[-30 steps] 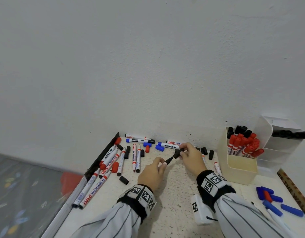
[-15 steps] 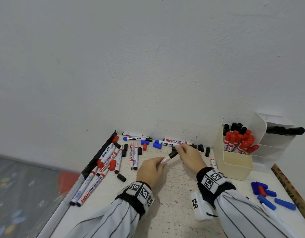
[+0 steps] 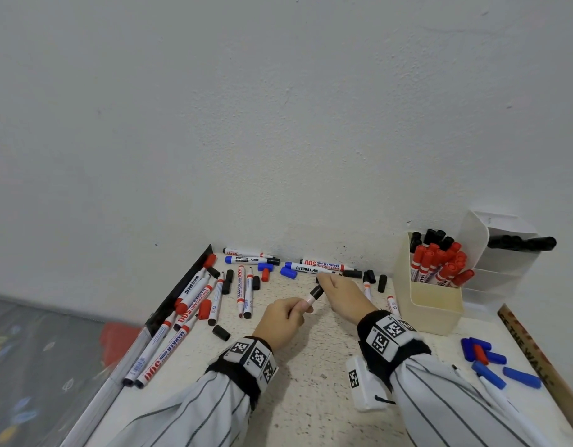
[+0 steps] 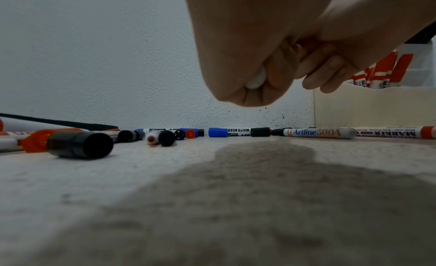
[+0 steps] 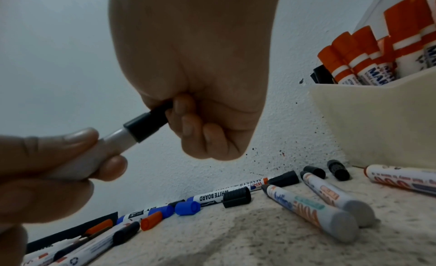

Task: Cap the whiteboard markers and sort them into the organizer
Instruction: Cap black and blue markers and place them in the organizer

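Head view: the counter [image 3: 311, 375] ends at the wall behind, at a black strip [image 3: 181, 295] on its left edge and at a wooden ruler [image 3: 533, 350] on its right. The speckled surface beneath and in front of my hands carries nothing; loose markers and caps lie along the wall and the left edge. The organizer [image 3: 430, 304] stands at the rear right, holding upright red and black markers. My left hand [image 3: 280, 321] is curled around the white barrel of a marker [image 5: 118, 141]. My right hand [image 3: 343, 293] pinches the black cap [image 5: 147, 124], which sits on the marker's end. Both hands are raised above the counter.
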Motion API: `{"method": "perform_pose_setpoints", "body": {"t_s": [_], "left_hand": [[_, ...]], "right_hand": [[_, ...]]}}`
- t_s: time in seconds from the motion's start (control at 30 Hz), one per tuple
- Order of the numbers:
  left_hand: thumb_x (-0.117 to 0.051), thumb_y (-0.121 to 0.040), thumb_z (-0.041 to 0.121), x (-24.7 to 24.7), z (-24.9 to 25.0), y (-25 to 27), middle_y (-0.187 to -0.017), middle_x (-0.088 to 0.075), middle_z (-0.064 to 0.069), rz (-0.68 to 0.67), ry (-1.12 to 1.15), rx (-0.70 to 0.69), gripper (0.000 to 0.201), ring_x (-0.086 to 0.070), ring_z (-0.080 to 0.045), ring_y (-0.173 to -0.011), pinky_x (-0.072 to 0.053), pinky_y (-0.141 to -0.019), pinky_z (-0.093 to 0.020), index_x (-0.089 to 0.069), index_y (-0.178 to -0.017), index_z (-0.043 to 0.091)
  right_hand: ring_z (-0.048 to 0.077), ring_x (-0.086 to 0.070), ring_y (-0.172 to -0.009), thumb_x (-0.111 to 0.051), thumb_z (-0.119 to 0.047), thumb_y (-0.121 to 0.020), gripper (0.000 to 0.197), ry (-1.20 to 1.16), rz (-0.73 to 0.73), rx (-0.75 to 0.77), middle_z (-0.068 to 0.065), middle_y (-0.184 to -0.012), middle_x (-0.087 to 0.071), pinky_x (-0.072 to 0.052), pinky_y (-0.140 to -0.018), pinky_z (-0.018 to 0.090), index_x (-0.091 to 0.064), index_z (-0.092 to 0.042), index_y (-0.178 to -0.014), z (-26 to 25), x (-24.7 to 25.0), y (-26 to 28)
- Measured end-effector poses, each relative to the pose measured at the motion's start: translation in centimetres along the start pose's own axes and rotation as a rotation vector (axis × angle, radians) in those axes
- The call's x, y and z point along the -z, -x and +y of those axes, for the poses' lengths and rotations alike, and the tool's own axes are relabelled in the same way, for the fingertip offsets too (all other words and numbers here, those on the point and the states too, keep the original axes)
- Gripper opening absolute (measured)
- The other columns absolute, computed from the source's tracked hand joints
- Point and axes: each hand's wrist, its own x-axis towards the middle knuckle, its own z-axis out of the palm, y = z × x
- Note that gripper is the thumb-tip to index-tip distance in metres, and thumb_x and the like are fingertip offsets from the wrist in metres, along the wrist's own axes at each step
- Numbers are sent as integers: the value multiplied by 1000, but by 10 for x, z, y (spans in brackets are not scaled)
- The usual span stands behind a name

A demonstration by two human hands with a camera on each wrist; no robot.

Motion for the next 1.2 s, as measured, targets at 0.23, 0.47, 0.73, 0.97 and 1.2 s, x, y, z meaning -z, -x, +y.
{"method": "perform_pose_setpoints", "body": {"t_s": [0.23, 0.47, 0.73, 0.97, 1.2], "left_hand": [[-48, -96, 30, -1, 1, 1, -62, -55, 8, 36, -9, 16, 22, -46, -4, -57, -37, -57, -14, -67, -90, 20], [-44, -97, 24, 7, -3, -2, -121, -54, -1, 242, -378, 139, 30, -50, -14, -114, -40, -96, -28, -57, -122, 15], [-38, -93, 29, 8, -1, 1, -143, -31, -10, 188, -756, 599, 50, -30, -25, -130, -29, -106, -40, -31, -139, 11], [-36, -96, 30, 12, 0, 0, -135, -43, -5, 197, -737, 565, 42, -40, -22, -125, -34, -102, -41, -39, -134, 13], [-44, -95, 25, 11, -6, 2, -126, -42, -11, 188, -603, 562, 31, -48, -26, -115, -45, -96, -36, -48, -123, 13]], "right_hand": [[11, -36, -56, -34, -40, -99, 36, 4, -61, 28, -4, -63, -40, -29, -55, 26, -49, -13, -80, 4, 8, 0], [13, -48, -55, -44, -34, -97, 31, -217, 116, 27, 5, -76, -61, -40, -49, 19, -56, -6, -96, 9, 32, 8], [15, -57, -61, -44, -28, -97, 17, -231, 602, 97, 10, -94, -64, -44, -48, 17, -50, -12, -101, 15, 116, 5], [29, -61, -89, -44, -22, -97, 25, -63, 878, 64, 16, -100, -63, -46, -81, 32, -51, -5, -114, 38, 178, 4], [37, -63, -89, -41, -16, -98, 21, -20, 957, 78, 22, -100, -63, -51, -81, 45, -50, -4, -113, 53, 185, 9]]}}
